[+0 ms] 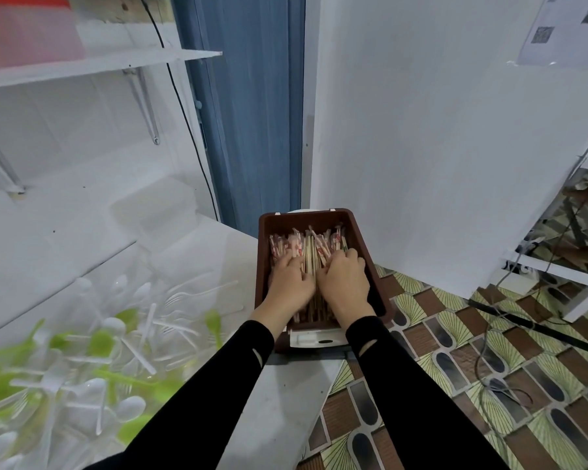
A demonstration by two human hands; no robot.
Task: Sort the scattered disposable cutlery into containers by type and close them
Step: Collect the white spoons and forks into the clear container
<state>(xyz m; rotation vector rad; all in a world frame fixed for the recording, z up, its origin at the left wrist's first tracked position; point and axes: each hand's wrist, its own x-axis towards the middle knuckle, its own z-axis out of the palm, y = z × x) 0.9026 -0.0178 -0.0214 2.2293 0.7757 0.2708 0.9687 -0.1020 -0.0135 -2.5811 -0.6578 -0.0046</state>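
A brown rectangular box [367, 242] stands at the white table's right end, filled with paper-wrapped wooden chopsticks [308, 247]. Both my hands lie inside it, palms down on the chopsticks. My left hand [291, 283] presses the left part of the pile, and my right hand [345, 281] presses the right part, fingers bent over the sticks. A heap of white and green plastic spoons and forks [92, 354] lies scattered on the table at lower left.
Clear plastic containers [157, 212] are stacked at the back of the table near the wall. A white shelf [99, 64] hangs above on the left. Past the table's right edge lies a patterned tiled floor [455, 368] with cables [503, 385].
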